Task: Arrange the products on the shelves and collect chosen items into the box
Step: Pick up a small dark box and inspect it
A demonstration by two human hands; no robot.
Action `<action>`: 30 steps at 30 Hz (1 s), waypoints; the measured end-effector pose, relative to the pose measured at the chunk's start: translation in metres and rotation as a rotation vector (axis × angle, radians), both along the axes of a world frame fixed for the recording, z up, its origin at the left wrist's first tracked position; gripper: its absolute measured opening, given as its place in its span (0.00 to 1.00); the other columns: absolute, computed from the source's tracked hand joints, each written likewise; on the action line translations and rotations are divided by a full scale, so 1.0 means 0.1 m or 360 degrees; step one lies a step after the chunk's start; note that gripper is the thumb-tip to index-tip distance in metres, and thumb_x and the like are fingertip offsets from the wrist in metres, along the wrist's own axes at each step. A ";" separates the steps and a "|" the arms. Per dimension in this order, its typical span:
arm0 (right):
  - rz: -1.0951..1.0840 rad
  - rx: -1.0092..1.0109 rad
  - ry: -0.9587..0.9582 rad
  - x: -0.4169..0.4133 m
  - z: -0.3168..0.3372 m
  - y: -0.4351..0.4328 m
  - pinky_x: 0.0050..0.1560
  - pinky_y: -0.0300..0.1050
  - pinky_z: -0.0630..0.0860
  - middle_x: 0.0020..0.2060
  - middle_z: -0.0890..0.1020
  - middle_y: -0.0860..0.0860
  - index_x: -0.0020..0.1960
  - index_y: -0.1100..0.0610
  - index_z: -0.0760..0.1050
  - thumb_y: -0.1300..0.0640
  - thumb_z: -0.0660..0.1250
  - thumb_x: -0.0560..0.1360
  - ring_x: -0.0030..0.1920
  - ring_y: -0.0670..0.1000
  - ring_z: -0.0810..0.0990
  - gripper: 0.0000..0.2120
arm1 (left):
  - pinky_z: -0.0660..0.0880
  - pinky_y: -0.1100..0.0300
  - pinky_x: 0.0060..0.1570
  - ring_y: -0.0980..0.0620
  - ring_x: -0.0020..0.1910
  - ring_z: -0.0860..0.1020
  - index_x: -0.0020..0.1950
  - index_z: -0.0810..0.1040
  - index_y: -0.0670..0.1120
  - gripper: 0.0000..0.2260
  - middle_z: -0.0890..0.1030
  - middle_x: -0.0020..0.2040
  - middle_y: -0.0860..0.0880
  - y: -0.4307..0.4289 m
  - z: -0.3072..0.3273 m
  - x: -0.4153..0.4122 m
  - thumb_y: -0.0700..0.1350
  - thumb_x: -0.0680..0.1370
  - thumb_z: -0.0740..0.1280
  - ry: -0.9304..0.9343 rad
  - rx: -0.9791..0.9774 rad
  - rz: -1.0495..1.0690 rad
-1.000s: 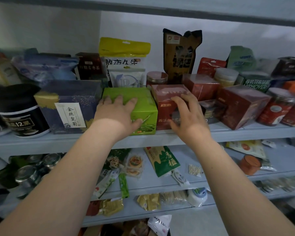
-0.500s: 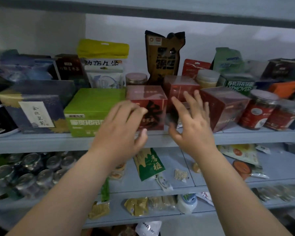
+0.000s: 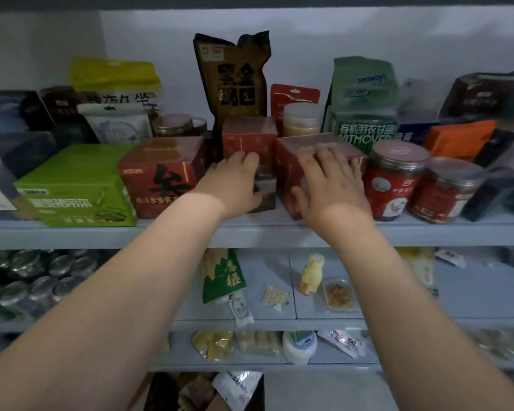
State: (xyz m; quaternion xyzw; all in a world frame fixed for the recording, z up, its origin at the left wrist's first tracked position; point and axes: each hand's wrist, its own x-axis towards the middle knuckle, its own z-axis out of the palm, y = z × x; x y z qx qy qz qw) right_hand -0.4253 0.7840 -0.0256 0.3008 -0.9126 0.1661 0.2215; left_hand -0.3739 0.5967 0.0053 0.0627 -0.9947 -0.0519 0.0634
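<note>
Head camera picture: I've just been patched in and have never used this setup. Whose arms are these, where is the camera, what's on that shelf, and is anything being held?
There is no machine here. A person is working with bare hands, and the only camera sits on their head, looking forward and down. That is why both arms reach in from the bottom of the picture.

The top shelf carries a green box, a red box with a big black character and red-labelled jars. A black pouch and other bags stand behind them.

The left hand wraps around a small dark box that sits between red boxes. The right hand lies with straight fingers on top of another red box and grips nothing.

The lower shelves hold packets and cans, mostly too blurred to name.
</note>
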 end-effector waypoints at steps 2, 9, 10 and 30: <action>0.0031 -0.0007 -0.0056 -0.02 0.02 0.01 0.80 0.65 0.46 0.81 0.56 0.58 0.82 0.51 0.56 0.50 0.64 0.81 0.82 0.61 0.49 0.32 | 0.76 0.46 0.53 0.41 0.55 0.76 0.65 0.64 0.50 0.19 0.75 0.59 0.43 0.02 0.03 -0.04 0.49 0.79 0.69 -0.0008 0.0104 0.0027; 0.0431 -0.0771 -0.0034 0.46 -0.27 0.15 0.73 0.53 0.68 0.72 0.67 0.57 0.76 0.55 0.69 0.49 0.67 0.78 0.73 0.56 0.66 0.28 | 0.73 0.59 0.37 0.53 0.45 0.78 0.56 0.68 0.56 0.15 0.75 0.50 0.53 0.11 0.13 0.51 0.48 0.77 0.73 0.0158 0.0442 -0.0046; 0.0473 -0.0817 -0.0277 0.59 -0.30 0.14 0.72 0.50 0.69 0.72 0.66 0.53 0.78 0.51 0.66 0.47 0.67 0.79 0.73 0.52 0.67 0.29 | 0.72 0.61 0.37 0.58 0.44 0.77 0.56 0.70 0.57 0.14 0.75 0.50 0.56 0.12 0.14 0.66 0.49 0.76 0.74 0.0189 0.0468 -0.0090; 0.0457 -0.2067 -0.2276 1.65 -0.80 -0.63 0.45 0.54 0.84 0.52 0.86 0.57 0.63 0.60 0.79 0.52 0.56 0.86 0.51 0.56 0.85 0.17 | 0.82 0.48 0.47 0.43 0.56 0.85 0.69 0.74 0.44 0.14 0.84 0.60 0.42 -0.34 -1.02 2.01 0.46 0.84 0.64 0.0455 0.2786 0.0427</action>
